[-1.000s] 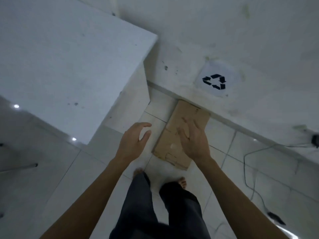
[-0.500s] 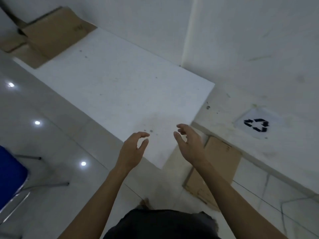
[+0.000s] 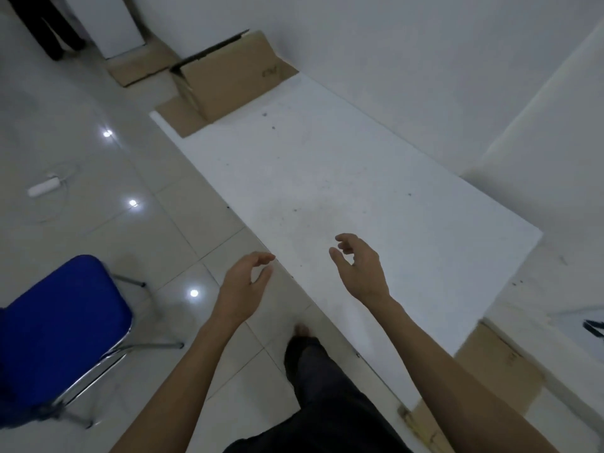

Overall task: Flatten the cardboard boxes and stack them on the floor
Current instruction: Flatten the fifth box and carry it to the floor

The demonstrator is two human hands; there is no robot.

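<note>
Nearest are the person's dark trousers and one bare foot on the pale tiled floor. Both forearms reach forward from the bottom edge. The left hand hangs over the floor just beside the near edge of the white table, fingers loosely curled, thumb apart, holding nothing. The right hand hovers over the table's near part, fingers likewise relaxed and slightly bent, empty; whether it touches the tabletop cannot be told.

At lower right, beyond the right forearm, a flat cardboard lies on the floor between the table's end and the wall, partly hidden by the table and arm. On the wall just above it a dark printed mark is cut off by the frame edge.

At left stands a blue chair with chrome legs, well apart from the table. Farther left on the floor lies a white power strip with its thin cord looping near it.

At the table's far end sits an unflattened box, lying on its side with its open mouth turned away to the left and one flap spread flat on the tabletop. Behind it, on the floor, more cardboard lies flat beside a white panel. At the far top left a second person's dark legs are visible
</note>
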